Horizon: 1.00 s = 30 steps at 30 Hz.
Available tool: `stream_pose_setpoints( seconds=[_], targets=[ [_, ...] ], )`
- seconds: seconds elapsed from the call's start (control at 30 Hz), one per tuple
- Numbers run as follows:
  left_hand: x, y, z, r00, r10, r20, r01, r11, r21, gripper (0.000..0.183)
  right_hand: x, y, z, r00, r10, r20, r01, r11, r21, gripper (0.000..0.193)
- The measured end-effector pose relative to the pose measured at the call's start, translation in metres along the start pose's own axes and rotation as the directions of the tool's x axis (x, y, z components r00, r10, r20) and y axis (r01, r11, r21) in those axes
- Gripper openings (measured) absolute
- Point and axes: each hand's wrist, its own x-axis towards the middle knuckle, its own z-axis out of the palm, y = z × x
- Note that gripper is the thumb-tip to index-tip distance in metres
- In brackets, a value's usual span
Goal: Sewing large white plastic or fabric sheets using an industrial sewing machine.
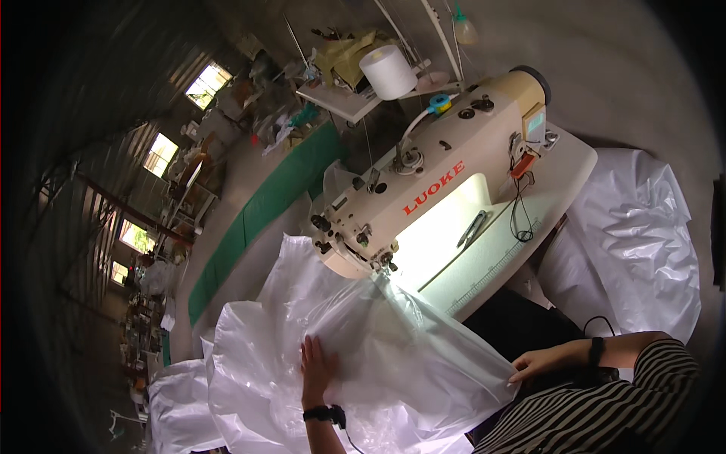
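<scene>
A large sheet of glossy white fabric (363, 363) spreads across the front of a sewing machine (431, 181) and runs up under its lit needle area. My left hand (318, 367) lies flat on the fabric, fingers stretched out. At the right edge of the sheet, my right hand (538, 365) pinches the fabric between thumb and fingers, and the cloth is drawn taut from there toward the needle. The needle and presser foot are too small and bright to make out clearly.
Thread snips (473, 229) lie on the machine bed. A white thread cone (388, 72) stands behind the machine. More glossy white material (635, 234) is heaped at the right. A green strip (261, 208) runs along the far left. A thin cable hangs from my left wrist.
</scene>
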Motion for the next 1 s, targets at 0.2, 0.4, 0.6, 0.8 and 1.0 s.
stream_pose_setpoints(
  seconds=[0.2, 0.4, 0.6, 0.8, 1.0],
  targets=[
    [-0.064, 0.165, -0.088, 0.967, 0.101, -0.234, -0.231, 0.736, -0.636, 0.035, 0.026, -0.015, -0.006, 0.853, -0.496, -0.166, 0.467, 0.865, -0.183, 0.031],
    [-0.116, 0.256, -0.032, 0.951, 0.256, -0.17, -0.265, 0.964, -0.028, 0.04, 0.015, -0.036, 0.014, 0.883, -0.436, -0.174, 0.439, 0.898, -0.021, 0.041],
    [-0.138, 0.288, 0.003, 0.867, 0.457, -0.201, -0.486, 0.864, -0.133, 0.008, -0.004, -0.063, 0.012, 0.829, -0.486, -0.277, 0.395, 0.859, -0.325, 0.047],
    [-0.157, 0.327, 0.018, 0.82, 0.565, -0.089, -0.568, 0.787, -0.238, 0.007, 0.015, -0.087, 0.021, 0.591, -0.736, -0.33, 0.261, 0.562, -0.785, 0.051],
    [-0.146, 0.26, -0.017, 0.954, 0.158, -0.255, -0.246, 0.897, -0.366, 0.031, 0.018, -0.064, 0.032, 0.614, -0.77, -0.172, -0.138, 0.11, -0.984, 0.06]
  ],
)
